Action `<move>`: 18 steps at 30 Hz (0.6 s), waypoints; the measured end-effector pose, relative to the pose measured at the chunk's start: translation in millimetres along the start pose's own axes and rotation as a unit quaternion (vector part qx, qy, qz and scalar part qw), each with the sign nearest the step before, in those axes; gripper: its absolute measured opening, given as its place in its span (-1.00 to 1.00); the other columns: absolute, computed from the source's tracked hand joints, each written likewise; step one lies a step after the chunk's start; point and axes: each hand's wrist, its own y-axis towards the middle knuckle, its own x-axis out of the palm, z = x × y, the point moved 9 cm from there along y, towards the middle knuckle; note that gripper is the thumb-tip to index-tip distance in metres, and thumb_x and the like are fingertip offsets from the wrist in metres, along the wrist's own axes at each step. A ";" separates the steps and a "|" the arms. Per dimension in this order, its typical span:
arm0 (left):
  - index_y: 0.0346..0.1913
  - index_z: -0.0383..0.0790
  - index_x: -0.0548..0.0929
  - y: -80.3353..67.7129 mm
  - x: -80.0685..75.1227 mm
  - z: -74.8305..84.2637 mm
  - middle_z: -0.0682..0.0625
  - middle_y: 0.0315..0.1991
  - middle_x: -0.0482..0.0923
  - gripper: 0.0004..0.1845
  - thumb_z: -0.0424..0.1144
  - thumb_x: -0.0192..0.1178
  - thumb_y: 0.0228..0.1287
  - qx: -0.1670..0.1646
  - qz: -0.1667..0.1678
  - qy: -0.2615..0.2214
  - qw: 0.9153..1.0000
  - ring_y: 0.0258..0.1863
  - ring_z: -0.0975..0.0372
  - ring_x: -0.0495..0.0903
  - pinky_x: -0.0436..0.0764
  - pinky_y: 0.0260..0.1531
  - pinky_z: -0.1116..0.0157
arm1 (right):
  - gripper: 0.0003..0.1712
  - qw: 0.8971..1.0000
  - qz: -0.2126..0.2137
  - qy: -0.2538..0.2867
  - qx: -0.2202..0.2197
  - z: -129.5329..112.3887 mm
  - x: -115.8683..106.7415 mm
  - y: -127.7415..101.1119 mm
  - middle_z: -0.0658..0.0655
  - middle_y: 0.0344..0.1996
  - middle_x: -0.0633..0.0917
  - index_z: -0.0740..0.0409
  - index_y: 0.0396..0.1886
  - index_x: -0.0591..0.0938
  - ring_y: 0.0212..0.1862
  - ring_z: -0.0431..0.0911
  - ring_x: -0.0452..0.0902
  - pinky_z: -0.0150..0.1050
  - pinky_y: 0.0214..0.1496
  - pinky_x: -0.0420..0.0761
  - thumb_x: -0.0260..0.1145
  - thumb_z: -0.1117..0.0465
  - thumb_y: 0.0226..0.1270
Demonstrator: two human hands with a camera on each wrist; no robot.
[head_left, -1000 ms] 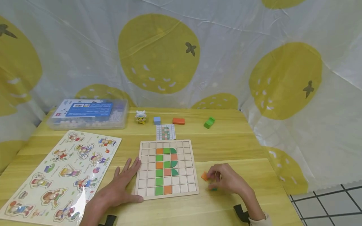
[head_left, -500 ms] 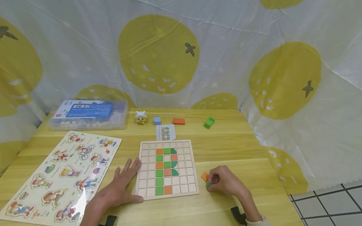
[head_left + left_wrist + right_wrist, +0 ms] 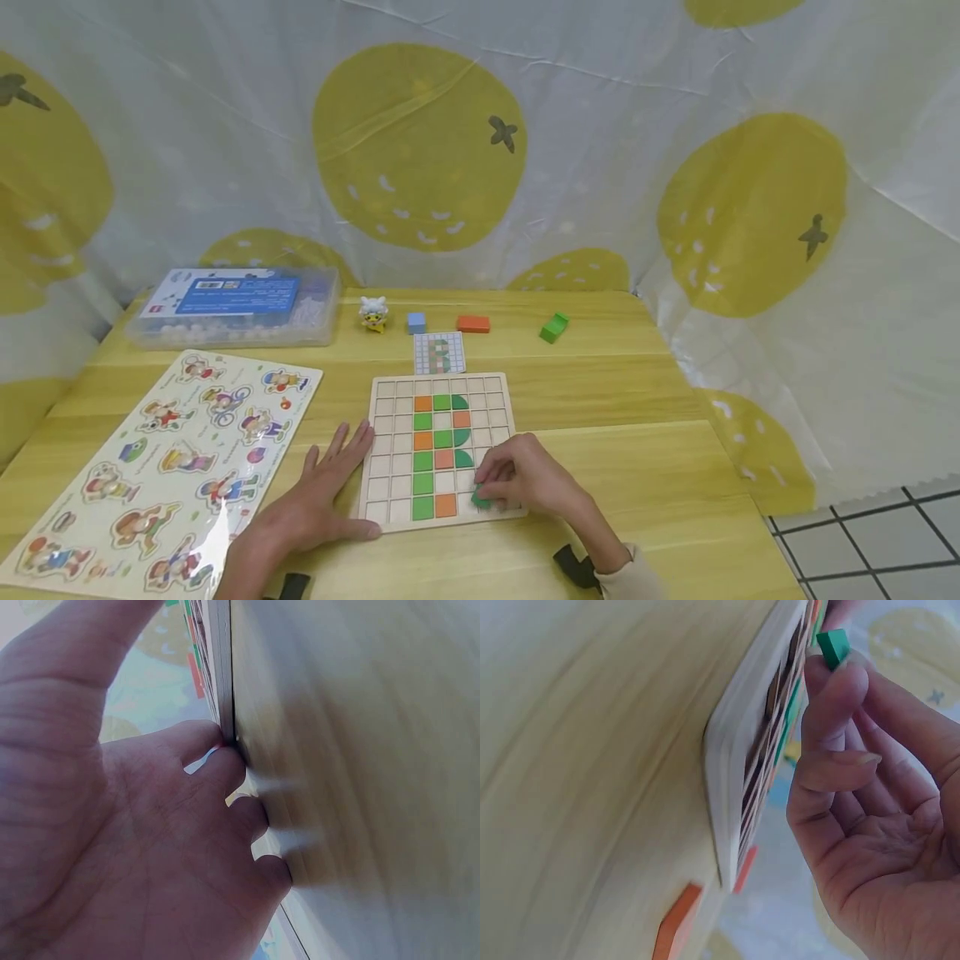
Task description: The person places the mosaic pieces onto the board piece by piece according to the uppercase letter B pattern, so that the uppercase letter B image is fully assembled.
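A wooden grid board (image 3: 495, 390) lies on the table with green and orange tiles set in its middle columns. My right hand (image 3: 517, 482) hovers over the board's lower right cells and pinches a small green tile (image 3: 481, 500) between thumb and fingertips. The right wrist view shows that green tile (image 3: 832, 646) at the fingertips (image 3: 838, 679), just off the board's edge (image 3: 731, 780). My left hand (image 3: 333, 471) rests flat on the table with straight fingers against the board's left rim. In the left wrist view the fingers (image 3: 225, 769) touch the rim (image 3: 221, 675).
A small pattern card (image 3: 439, 352) lies behind the board. Further back stand a toy figure (image 3: 372, 312), a blue cube (image 3: 416, 322), an orange block (image 3: 473, 323) and a green block (image 3: 554, 327). A clear plastic box (image 3: 232, 304) and a cartoon puzzle sheet (image 3: 165, 467) are at left. An orange tile (image 3: 676, 922) lies beside the board.
My right hand picked the green tile off the table right of the board and moved left over the board's lower right cells. The left hand has stayed put.
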 end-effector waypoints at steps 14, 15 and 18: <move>0.75 -0.29 0.01 0.3 0.5 0.3 -0.27 0.77 -0.24 0.43 0.02 0.73 -0.08 -0.002 -0.005 -0.006 1.000 0.72 -0.25 -0.46 -0.56 0.61 -0.30 | -0.76 0.997 0.013 -0.071 -0.005 -5.3 11.0 14.7 -0.15 -0.58 0.71 0.08 -0.54 0.78 -0.50 -0.37 0.56 -0.48 -0.45 0.62 0.69 0.39 0.14; 0.75 -0.29 0.01 0.3 0.5 0.2 -0.27 0.77 -0.24 0.43 0.02 0.73 -0.09 -0.002 -0.005 -0.006 1.000 0.72 -0.25 -0.46 -0.56 0.61 -0.30 | -0.74 0.997 0.015 -0.076 -0.004 -5.1 10.0 14.2 -0.15 -0.59 0.69 0.07 -0.56 0.76 -0.51 -0.36 0.55 -0.47 -0.46 0.61 0.70 0.39 0.13; 0.75 -0.28 0.01 0.0 -0.1 -0.2 -0.27 0.77 -0.24 0.44 0.02 0.73 -0.09 -0.003 -0.004 -0.002 1.000 0.72 -0.24 -0.45 -0.55 0.61 -0.30 | -0.72 0.997 0.010 -0.082 -0.004 -4.9 9.9 12.5 -0.16 -0.61 0.68 0.06 -0.59 0.75 -0.53 -0.37 0.53 -0.48 -0.49 0.59 0.71 0.36 0.13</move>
